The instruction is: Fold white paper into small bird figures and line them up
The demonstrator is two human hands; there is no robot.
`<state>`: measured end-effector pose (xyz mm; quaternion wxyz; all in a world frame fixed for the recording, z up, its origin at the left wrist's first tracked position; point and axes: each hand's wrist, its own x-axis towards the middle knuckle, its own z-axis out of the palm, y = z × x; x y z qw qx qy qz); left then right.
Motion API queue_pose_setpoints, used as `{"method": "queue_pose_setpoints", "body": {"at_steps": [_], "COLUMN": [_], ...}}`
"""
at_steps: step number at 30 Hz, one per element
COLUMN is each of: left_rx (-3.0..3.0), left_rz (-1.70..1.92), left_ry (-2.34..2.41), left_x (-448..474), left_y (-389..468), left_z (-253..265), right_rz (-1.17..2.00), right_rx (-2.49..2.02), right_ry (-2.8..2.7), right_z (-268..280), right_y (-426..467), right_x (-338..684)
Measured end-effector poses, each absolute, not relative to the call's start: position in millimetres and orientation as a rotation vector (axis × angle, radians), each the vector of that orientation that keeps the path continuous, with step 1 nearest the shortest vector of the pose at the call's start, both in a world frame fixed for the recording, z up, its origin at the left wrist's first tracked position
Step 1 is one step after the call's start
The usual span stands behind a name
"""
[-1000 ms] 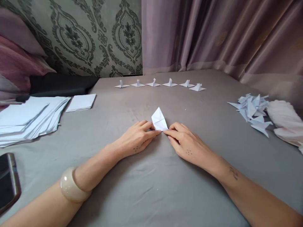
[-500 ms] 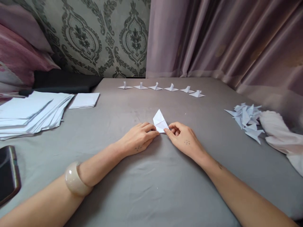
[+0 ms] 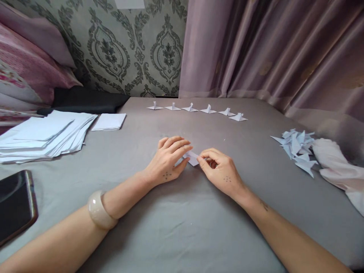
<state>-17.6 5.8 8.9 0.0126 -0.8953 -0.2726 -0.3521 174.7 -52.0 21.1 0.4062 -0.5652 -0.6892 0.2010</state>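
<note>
A small folded piece of white paper (image 3: 192, 158) lies between my hands near the middle of the grey cloth. My right hand (image 3: 220, 167) pinches its right corner between thumb and fingers. Over its left side is my left hand (image 3: 172, 159), the fingers stretched out and the thumb apart from them. The paper's left part is hidden under these fingers, and I cannot tell whether they touch it.
Several folded paper birds (image 3: 191, 107) stand in a row at the back. More folded paper pieces (image 3: 298, 146) are heaped at the right beside a pale cloth (image 3: 338, 163). Paper sheets (image 3: 42, 132), a smaller paper stack (image 3: 109, 121) and a phone (image 3: 17, 204) lie on the left.
My left hand has opened from its hold at the paper's edge and spread over it. The paper has turned and lies lower. The whole view has shifted a little.
</note>
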Motion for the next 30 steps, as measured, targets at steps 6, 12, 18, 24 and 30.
{"method": "queue_pose_setpoints", "body": {"at_steps": [6, 12, 18, 24, 30], "left_rx": [-2.960, -3.200, -3.399, -3.400, -3.146], "left_rz": [-1.016, -1.081, -1.051, -1.161, -1.232], "left_ry": [-0.886, -1.193, -1.375, -1.179, -0.986], "left_x": [-18, -19, -19, -21, -18], "left_y": [5, 5, 1, 0, 0], "left_z": [9, 9, 19, 23, 23], "right_rz": [0.931, 1.022, 0.847, 0.869, 0.830], "right_rx": [-1.462, -1.420, -1.432, -1.477, -1.484], "right_ry": [-1.467, -1.476, -1.744, -1.729, -1.619], "right_z": [21, 20, 23, 28, 32], "right_y": [-50, -52, -60, -61, -58], "right_x": [174, 179, 180, 181, 189]}}
